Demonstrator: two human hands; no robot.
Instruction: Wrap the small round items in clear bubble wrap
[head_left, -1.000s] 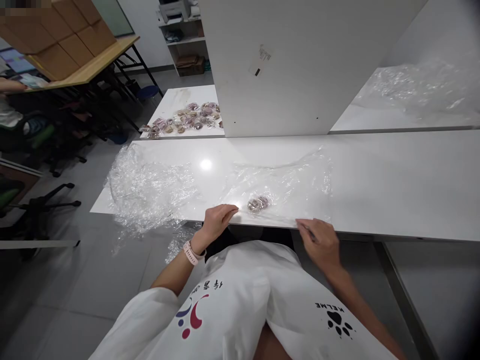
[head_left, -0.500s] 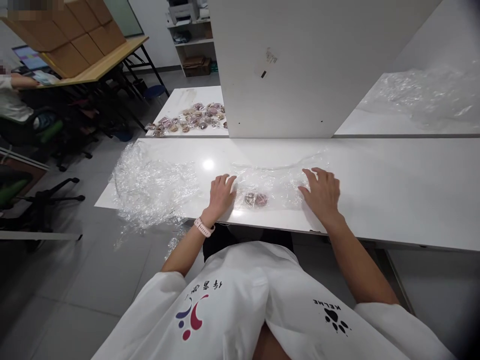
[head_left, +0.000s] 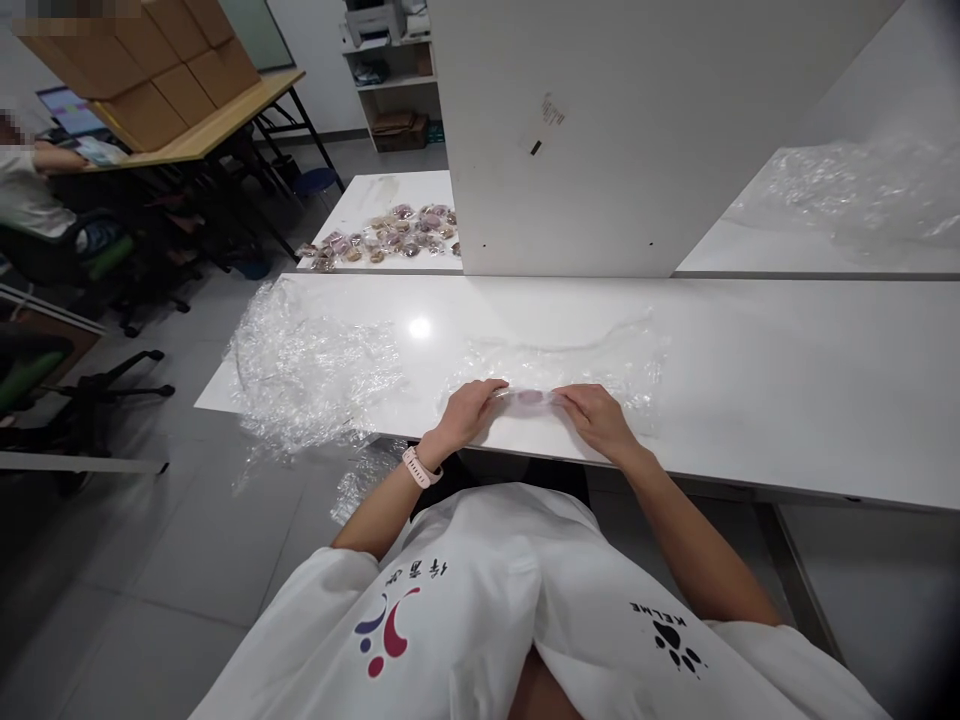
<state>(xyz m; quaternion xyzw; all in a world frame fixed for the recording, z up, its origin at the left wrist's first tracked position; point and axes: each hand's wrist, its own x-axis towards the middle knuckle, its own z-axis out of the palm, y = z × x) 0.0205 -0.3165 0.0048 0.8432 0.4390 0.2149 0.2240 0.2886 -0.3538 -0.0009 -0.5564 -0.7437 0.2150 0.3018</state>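
Observation:
A sheet of clear bubble wrap (head_left: 570,362) lies on the white table in front of me. At its near edge is a small pinkish packet (head_left: 531,397), seen blurred through the clear plastic. My left hand (head_left: 472,408) is closed at the packet's left end, thumb and fingers pinching the wrap. My right hand (head_left: 594,412) pinches the wrap at the right end in the same way. The pinkish part shows between the two hands; its ends are hidden by my fingers.
A crumpled heap of clear bubble wrap (head_left: 307,370) lies at the left, hanging over the table's front edge. Several small wrapped packets (head_left: 405,232) lie on a white surface behind. A white upright panel (head_left: 562,140) stands at the back. More plastic wrap (head_left: 855,195) is at the right.
Both hands have moved inward and closed on the wrap around the packet; before, they were apart with fingers spread over the sheet. The sheet's near edge now covers the packet.

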